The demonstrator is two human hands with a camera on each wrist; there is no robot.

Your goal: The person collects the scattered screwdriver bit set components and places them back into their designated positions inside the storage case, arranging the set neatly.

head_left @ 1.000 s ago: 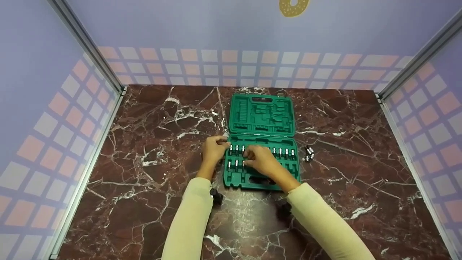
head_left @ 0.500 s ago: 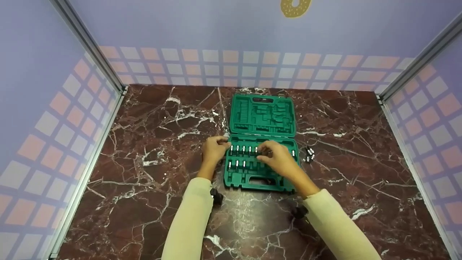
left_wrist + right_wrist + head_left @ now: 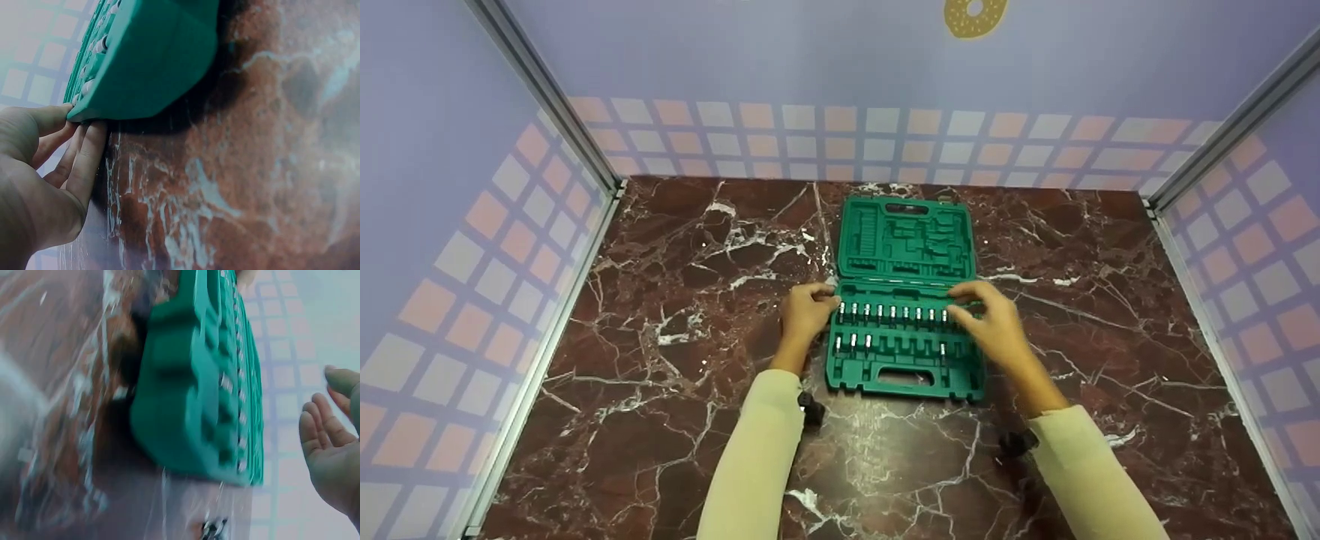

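Observation:
An open green plastic socket case [image 3: 851,369] lies on the marble-patterned table, its molded lid [image 3: 906,240] folded back. Small silver-and-black bit sockets [image 3: 892,313] stand along its upper row; several more [image 3: 853,343] sit at the left of the lower row, and a single one [image 3: 943,351] near its right. My left hand [image 3: 805,316] holds the case's left edge; the left wrist view has the thumb on the rim and fingers [image 3: 93,152] against the side. My right hand [image 3: 997,328] hovers over the right edge, and the right wrist view shows nothing in its fingers [image 3: 318,424].
A few loose bit sockets [image 3: 214,529] lie on the table beyond the case's right side; in the head view my right hand covers them. Tiled panels [image 3: 840,139] stand around the back and sides. Dark wrist cameras [image 3: 1017,444] sit at both cuffs.
My right hand has moved rightward along the upper row, from the left-middle sockets to the case's right edge, uncovering the row. My left hand has stayed at the left edge.

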